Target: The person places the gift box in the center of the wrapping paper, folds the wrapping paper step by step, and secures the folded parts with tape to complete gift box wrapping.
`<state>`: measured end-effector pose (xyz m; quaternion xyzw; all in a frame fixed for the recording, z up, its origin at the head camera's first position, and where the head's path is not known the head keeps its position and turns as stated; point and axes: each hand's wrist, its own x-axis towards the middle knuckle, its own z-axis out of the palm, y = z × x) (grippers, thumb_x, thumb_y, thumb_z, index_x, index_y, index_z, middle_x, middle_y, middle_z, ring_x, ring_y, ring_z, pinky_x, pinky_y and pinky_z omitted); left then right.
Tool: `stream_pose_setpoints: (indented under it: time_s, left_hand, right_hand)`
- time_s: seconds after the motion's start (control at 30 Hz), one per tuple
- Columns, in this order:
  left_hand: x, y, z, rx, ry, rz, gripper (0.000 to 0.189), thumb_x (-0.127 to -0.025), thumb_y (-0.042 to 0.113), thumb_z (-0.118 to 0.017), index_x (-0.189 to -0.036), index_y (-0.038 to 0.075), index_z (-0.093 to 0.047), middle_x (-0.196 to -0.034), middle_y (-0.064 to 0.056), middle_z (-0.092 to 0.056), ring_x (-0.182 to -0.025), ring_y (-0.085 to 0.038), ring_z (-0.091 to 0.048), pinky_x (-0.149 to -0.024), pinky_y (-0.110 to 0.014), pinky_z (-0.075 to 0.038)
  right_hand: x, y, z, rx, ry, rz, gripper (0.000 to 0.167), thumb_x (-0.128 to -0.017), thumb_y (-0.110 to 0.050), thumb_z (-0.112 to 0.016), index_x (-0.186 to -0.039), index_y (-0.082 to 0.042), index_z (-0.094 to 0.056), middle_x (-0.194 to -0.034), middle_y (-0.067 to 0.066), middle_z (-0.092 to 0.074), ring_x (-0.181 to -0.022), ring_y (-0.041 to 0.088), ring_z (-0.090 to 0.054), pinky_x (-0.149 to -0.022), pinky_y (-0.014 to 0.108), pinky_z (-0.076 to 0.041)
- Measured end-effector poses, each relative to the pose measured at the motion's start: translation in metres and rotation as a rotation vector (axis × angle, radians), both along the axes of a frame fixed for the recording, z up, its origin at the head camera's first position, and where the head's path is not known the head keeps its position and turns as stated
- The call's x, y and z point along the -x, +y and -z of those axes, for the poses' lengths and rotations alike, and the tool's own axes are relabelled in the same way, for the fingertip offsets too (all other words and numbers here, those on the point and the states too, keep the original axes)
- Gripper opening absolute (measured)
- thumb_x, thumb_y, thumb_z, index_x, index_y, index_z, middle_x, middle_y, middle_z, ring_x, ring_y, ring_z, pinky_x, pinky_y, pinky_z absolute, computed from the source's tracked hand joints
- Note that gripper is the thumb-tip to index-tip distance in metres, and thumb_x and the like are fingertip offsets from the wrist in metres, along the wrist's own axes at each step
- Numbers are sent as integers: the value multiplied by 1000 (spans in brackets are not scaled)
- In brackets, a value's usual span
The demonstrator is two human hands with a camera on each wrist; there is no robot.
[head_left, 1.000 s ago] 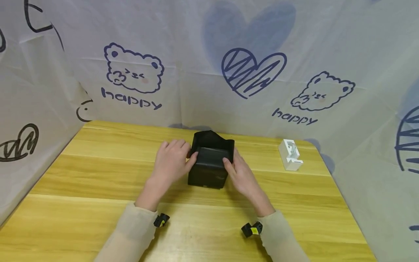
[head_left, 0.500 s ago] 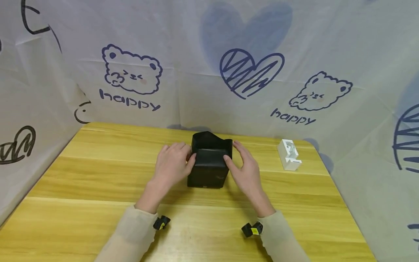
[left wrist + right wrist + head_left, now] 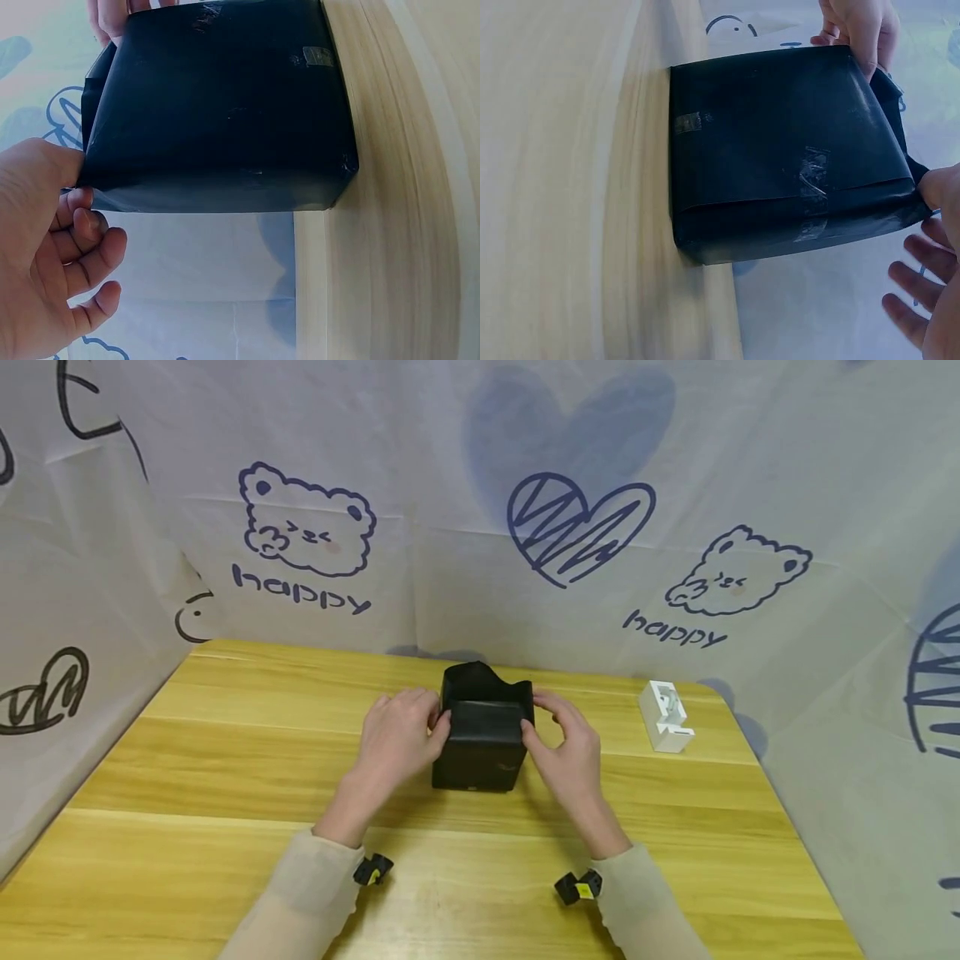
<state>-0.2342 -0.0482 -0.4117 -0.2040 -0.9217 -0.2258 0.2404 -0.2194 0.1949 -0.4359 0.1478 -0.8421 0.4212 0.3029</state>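
Note:
A black box-shaped bag [image 3: 480, 760] stands on the wooden table, its top open and the back edge rising in an uneven peak. Clear tape [image 3: 813, 191] sticks to its side in the right wrist view. My left hand [image 3: 397, 735] pinches the upper left edge between thumb and forefinger; in the left wrist view the other fingers [image 3: 97, 266] curl loosely below. On the opposite side, my right hand [image 3: 567, 752] has its thumb and forefinger at the upper right corner, pinching the rim, with the remaining fingers spread apart. The bag's inside is mostly hidden.
A white block-like piece with a notch [image 3: 666, 717] lies at the table's right. Behind the wooden table [image 3: 225, 760] hangs a pale cloth [image 3: 442, 568] printed with bears and hearts. Small black cameras sit at both sleeve cuffs.
My right hand has shifted from along the bag's right side up and outward to its upper right corner. The left hand keeps its hold, and the bag stays nearly in place.

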Motion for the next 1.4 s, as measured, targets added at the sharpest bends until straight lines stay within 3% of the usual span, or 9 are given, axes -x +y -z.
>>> stream_pose_setpoints:
  time_s: [0.17,0.47,0.83,1.03,1.1,1.17,1.3,1.4]
  left_hand:
    - [0,-1,-1,-2,-6,0,35,-93,18,-76,-68,15,-52,-64,4,-49,-60,-19,-49,-57,-32,-32]
    - [0,-1,-1,6,-5,2,35,-93,19,-76,-68,15,-52,-64,4,-50,-61,-19,-50,-57,-32,-34]
    - [-1,0,-1,18,-18,3,35,-94,19,-75,-68,15,-51,-64,4,-49,-60,-18,-48,-57,-32,-35]
    - [-1,-1,-3,57,-22,-16,37,-97,38,-73,-75,14,-56,-71,2,-52,-65,-19,-51,-59,-34,-39]
    - [-2,0,-4,52,39,-12,38,-96,43,-75,-85,10,-60,-81,-3,-56,-72,-22,-54,-62,-36,-44]
    - [-3,2,-7,29,151,20,37,-94,40,-77,-96,6,-62,-92,-8,-59,-80,-27,-58,-67,-39,-49]
    - [-6,9,-12,7,412,166,25,-92,23,-77,-104,2,-66,-108,-15,-64,-96,-33,-64,-80,-44,-57]
    - [-10,18,-12,65,448,300,14,-94,14,-74,-102,3,-72,-110,-13,-68,-101,-30,-67,-90,-41,-58]
  right_hand:
    - [2,0,6,-31,98,-29,28,-93,-9,-78,-121,-8,-77,-121,6,-75,-113,23,-71,-90,44,-59]
    - [6,-1,10,-59,180,-98,20,-93,-4,-77,-112,-3,-81,-116,9,-78,-107,29,-74,-92,45,-59]
    - [10,9,11,-142,141,-300,23,-91,-1,-76,-113,-2,-81,-120,10,-76,-120,33,-66,-109,42,-49]
    - [13,17,14,-183,107,-358,27,-93,-3,-74,-120,-4,-79,-126,8,-74,-126,32,-62,-112,40,-46]
    - [14,19,15,-197,111,-368,29,-93,-4,-74,-122,-4,-78,-127,8,-74,-126,32,-62,-112,41,-46]
    - [14,20,15,-210,119,-376,29,-94,-6,-74,-123,-4,-78,-129,8,-73,-126,32,-62,-112,41,-46]
    - [15,20,15,-224,136,-391,29,-96,-10,-73,-124,-4,-77,-129,8,-73,-126,34,-61,-111,42,-46]
    - [15,21,15,-225,144,-397,29,-97,-11,-72,-124,-4,-77,-129,9,-73,-125,35,-61,-111,43,-47]
